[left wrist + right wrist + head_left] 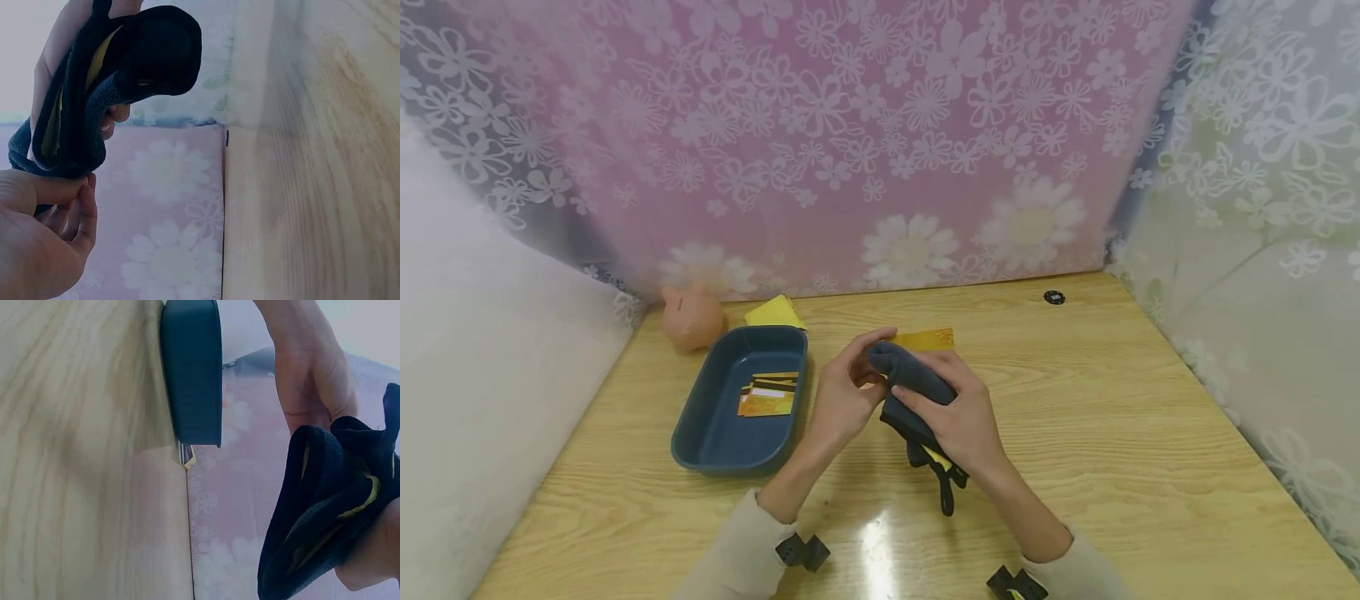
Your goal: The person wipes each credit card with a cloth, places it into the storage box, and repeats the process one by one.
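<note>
Above the table, both hands are on a folded dark blue cloth (917,375) with black edging, a hanging loop and yellow on its inner side. My right hand (966,417) grips the folded bundle from the right, its thumb lying across the top. At the rolled far end, my left hand (846,400) pinches the cloth with thumb and curled fingers. In the left wrist view, the layers of the cloth (94,106) hang between the two hands. The right wrist view has the cloth (325,506) in front of the left hand (315,381), hiding its fingertips.
Left of the hands stands a blue tray (685,442) with several yellow-orange cards (771,402) in it. Behind it are an orange piggy bank (692,317) and a yellow block-like item (777,312). A golden card (928,339) lies beyond the hands; a black chip (1055,297) lies far right.
</note>
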`<action>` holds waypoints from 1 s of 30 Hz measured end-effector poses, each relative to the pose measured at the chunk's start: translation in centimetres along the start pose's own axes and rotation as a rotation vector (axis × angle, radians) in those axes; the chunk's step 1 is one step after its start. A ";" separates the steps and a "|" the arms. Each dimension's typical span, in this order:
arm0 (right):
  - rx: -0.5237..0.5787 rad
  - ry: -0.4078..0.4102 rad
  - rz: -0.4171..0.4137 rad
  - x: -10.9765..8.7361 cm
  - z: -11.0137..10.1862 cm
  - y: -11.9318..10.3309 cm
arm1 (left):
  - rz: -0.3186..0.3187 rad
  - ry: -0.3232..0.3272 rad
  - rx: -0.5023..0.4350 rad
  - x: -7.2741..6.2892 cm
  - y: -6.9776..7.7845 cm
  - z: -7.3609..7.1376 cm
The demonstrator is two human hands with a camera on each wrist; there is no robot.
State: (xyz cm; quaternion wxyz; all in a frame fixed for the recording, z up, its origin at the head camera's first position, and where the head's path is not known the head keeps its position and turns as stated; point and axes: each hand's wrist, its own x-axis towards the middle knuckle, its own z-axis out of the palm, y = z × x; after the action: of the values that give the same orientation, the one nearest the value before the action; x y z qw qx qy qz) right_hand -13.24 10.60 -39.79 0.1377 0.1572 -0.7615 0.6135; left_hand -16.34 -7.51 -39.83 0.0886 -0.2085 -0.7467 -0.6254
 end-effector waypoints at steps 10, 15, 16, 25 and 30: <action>-0.055 0.053 -0.008 -0.4 -0.4 0.9 | -0.014 0.010 0.001 -0.6 -0.5 0.0; -0.090 0.084 -0.002 -0.5 -1.3 1.4 | -0.040 0.015 -0.014 -0.8 -1.0 -0.2; -0.096 0.090 -0.001 -0.4 -1.5 1.5 | -0.045 0.013 -0.017 -0.8 -1.0 -0.3; -0.146 0.145 0.047 -0.1 -3.5 2.2 | -0.095 0.036 -0.040 -1.0 -1.2 -1.0; -0.147 0.180 0.099 0.2 -4.8 2.2 | -0.132 0.061 -0.067 -1.0 -1.4 -1.5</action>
State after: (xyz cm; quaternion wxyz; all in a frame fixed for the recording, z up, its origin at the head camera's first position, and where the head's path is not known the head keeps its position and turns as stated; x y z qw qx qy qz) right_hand -14.22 15.74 -40.72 0.1862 0.0535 -0.7958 0.5738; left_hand -16.16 -9.32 -41.15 0.0630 -0.1427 -0.7342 -0.6607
